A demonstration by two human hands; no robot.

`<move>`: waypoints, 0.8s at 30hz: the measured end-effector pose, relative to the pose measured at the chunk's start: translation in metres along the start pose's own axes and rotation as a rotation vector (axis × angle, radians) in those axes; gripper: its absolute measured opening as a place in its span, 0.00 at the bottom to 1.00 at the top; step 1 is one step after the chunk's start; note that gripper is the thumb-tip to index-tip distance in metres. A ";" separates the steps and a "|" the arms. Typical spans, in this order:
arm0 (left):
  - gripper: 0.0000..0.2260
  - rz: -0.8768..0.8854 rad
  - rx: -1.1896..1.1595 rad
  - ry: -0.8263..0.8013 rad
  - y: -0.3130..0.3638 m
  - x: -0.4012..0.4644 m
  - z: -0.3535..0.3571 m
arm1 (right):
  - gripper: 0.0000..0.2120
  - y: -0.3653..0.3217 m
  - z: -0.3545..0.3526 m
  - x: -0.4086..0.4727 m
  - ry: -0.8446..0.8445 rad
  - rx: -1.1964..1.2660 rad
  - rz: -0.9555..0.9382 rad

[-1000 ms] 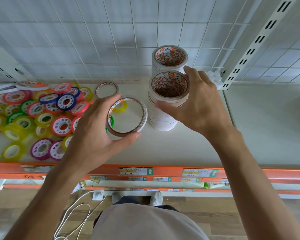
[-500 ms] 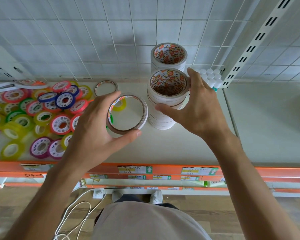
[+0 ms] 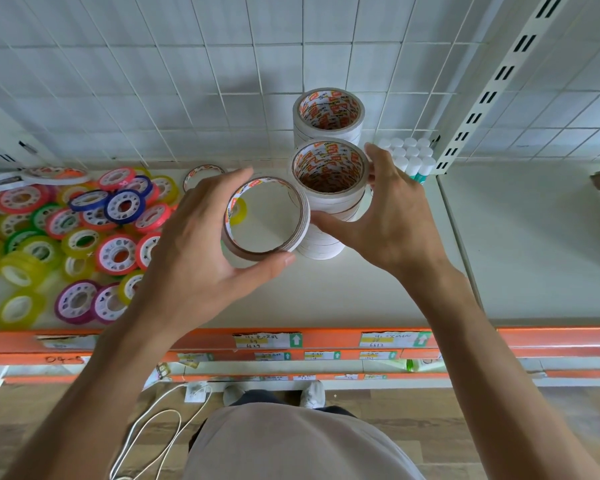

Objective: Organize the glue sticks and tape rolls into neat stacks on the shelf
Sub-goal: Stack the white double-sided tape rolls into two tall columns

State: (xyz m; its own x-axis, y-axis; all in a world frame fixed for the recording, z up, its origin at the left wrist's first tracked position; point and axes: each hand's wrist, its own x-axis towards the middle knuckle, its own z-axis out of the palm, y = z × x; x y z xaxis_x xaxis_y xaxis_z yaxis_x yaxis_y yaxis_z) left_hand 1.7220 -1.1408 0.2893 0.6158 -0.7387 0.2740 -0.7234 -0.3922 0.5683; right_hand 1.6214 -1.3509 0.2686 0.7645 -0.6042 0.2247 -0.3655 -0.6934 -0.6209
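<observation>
My left hand grips a white tape roll by its rim, held in the air just left of the near stack of white tape rolls. My right hand curls round the top of that near stack, thumb on its front side and fingers on the right. A second stack of white tape rolls stands behind it against the wire wall. Glue sticks with white caps stand bunched to the right of the stacks. One more white roll lies flat behind my left hand.
A heap of small coloured tape rolls covers the left part of the white shelf. An orange price rail runs along the shelf's front edge. A slotted upright rises at the right. A white cable lies on the floor.
My left hand has carried the roll right and up, until it nearly touches the near stack. My right hand has stayed on the stack's top.
</observation>
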 end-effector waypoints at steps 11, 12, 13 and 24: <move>0.39 -0.033 -0.003 -0.007 -0.008 -0.007 -0.002 | 0.53 0.002 0.006 -0.002 0.023 0.106 0.021; 0.39 -0.034 -0.004 -0.007 -0.008 -0.008 -0.001 | 0.54 0.003 0.007 -0.002 0.025 0.114 0.025; 0.39 -0.034 -0.006 -0.006 -0.008 -0.008 -0.001 | 0.54 0.004 0.007 -0.002 0.026 0.119 0.028; 0.39 -0.057 -0.016 0.041 -0.008 -0.007 -0.004 | 0.56 0.001 0.005 -0.002 -0.020 0.092 0.034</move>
State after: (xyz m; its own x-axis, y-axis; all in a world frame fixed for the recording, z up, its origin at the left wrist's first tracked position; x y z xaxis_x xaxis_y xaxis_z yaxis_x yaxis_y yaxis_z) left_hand 1.7244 -1.1299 0.2861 0.6681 -0.6925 0.2723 -0.6820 -0.4235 0.5962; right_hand 1.6220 -1.3480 0.2640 0.7633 -0.6181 0.1877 -0.3416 -0.6329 -0.6948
